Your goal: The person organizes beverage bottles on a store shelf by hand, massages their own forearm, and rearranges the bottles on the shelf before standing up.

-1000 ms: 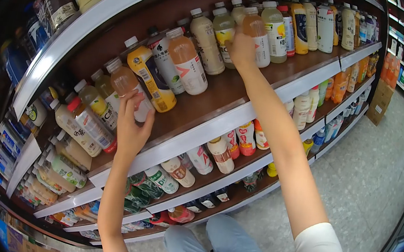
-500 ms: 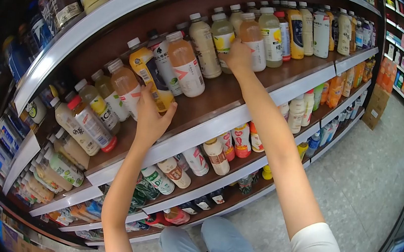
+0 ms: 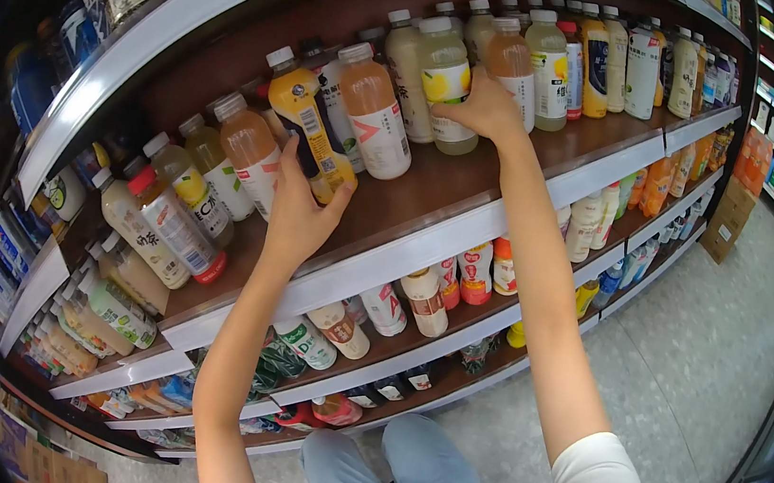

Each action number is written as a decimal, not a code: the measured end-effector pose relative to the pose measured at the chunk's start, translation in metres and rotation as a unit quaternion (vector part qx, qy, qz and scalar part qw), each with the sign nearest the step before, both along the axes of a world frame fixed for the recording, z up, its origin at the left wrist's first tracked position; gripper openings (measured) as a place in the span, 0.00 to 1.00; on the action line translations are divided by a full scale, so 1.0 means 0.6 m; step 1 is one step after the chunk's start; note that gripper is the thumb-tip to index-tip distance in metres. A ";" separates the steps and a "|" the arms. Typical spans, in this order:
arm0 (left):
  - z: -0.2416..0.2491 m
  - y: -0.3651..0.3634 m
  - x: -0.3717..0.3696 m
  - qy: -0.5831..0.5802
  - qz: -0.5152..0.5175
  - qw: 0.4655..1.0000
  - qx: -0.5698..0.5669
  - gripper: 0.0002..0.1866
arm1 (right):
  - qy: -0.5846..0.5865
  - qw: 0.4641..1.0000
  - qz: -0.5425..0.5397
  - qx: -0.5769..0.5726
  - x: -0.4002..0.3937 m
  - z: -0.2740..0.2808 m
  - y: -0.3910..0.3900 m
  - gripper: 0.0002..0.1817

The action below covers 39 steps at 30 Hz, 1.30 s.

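On the upper shelf, my left hand (image 3: 301,222) grips the lower part of a yellow bottle (image 3: 310,123) with a dark label, thumb on its right side. My right hand (image 3: 486,110) is wrapped round a pale green bottle (image 3: 445,81) with a lemon label, thumb across its front. Between the hands stands an orange-pink bottle (image 3: 373,111) with a white label. Another orange-pink bottle (image 3: 512,63) is just behind and right of my right hand. A similar one (image 3: 249,154) stands left of my left hand.
Rows of bottles continue along the shelf, whose white front edge (image 3: 425,243) runs below my forearms. Lower shelves hold more bottles, such as a brown-and-white one (image 3: 424,303). A cardboard box (image 3: 728,221) stands on the floor (image 3: 653,339) at the right.
The lemon-label bottle has come forward, with my right hand now round its side. The yellow bottle in my left hand has shifted slightly right. The view has moved a little.
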<state>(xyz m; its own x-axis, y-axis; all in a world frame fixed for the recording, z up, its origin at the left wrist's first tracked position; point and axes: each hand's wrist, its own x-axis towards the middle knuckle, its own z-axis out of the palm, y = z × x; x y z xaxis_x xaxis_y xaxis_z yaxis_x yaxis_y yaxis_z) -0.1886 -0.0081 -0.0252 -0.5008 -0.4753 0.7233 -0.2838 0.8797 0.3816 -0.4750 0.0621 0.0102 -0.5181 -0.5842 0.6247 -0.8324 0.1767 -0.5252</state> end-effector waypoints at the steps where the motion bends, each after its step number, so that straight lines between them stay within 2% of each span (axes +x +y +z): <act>1: -0.004 -0.011 -0.004 -0.004 -0.007 1.000 -0.017 0.44 | -0.008 1.000 0.030 0.003 0.001 0.000 -0.003 0.46; 4: 0.000 -0.028 -0.017 0.056 -0.019 0.998 0.028 0.47 | -0.025 0.994 0.110 0.005 0.010 0.005 0.000 0.47; 7: 0.014 -0.005 -0.013 0.059 -0.035 0.997 0.025 0.47 | -0.026 0.985 0.170 -0.013 0.018 0.001 0.002 0.48; 8: 0.004 -0.021 -0.013 0.069 -0.031 0.997 -0.015 0.48 | -0.025 0.982 0.187 -0.018 0.018 0.000 -0.001 0.48; 11: 0.016 0.000 -0.010 0.069 -0.028 0.994 0.082 0.48 | -0.053 0.970 0.236 -0.016 0.022 0.001 -0.002 0.48; 12: 0.019 -0.001 -0.010 0.028 -0.002 0.997 0.078 0.48 | -0.066 0.966 0.251 -0.011 0.023 0.003 0.001 0.48; 14: 0.027 -0.009 -0.013 -0.053 0.050 0.995 0.067 0.47 | -0.064 0.967 0.245 -0.011 0.029 0.005 0.006 0.46; 17: 0.011 -0.034 -0.022 -0.016 0.041 0.999 0.010 0.49 | -0.071 0.965 0.250 -0.023 0.030 0.005 0.010 0.45; 20: 0.005 -0.052 -0.030 0.013 -0.002 1.000 0.007 0.47 | -0.096 0.962 0.253 -0.043 0.024 0.005 0.003 0.44; 23: 0.010 -0.051 -0.040 0.078 -0.061 0.993 0.071 0.46 | -0.102 0.960 0.254 -0.065 0.018 0.001 -0.003 0.43; 27: 0.012 -0.098 -0.035 0.030 -0.041 0.998 0.044 0.43 | -0.090 0.961 0.255 -0.061 0.014 0.001 -0.004 0.43; 29: 0.015 -0.111 -0.035 0.022 -0.072 0.995 0.066 0.42 | -0.108 0.944 0.304 -0.065 0.015 0.001 -0.001 0.38; 32: 0.021 -0.099 -0.035 0.013 -0.047 0.996 0.078 0.41 | -0.153 0.914 0.370 -0.062 0.017 0.001 -0.001 0.35; 34: 0.026 -0.086 -0.041 -0.011 -0.014 0.997 0.079 0.42 | -0.165 0.904 0.388 -0.066 0.031 0.005 0.014 0.35; 39: 0.033 -0.061 -0.070 -0.040 -0.042 0.994 0.089 0.43 | -0.216 0.860 0.463 -0.012 0.024 0.007 0.024 0.35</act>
<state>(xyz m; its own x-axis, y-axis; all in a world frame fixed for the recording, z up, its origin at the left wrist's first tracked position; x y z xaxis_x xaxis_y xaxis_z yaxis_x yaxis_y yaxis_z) -0.2309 -0.0449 -0.0052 -0.5977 -0.5458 0.5872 -0.2477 0.8223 0.5123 -0.4604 0.0767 0.0142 -0.0242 -0.8608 0.5083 -0.3376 -0.4716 -0.8146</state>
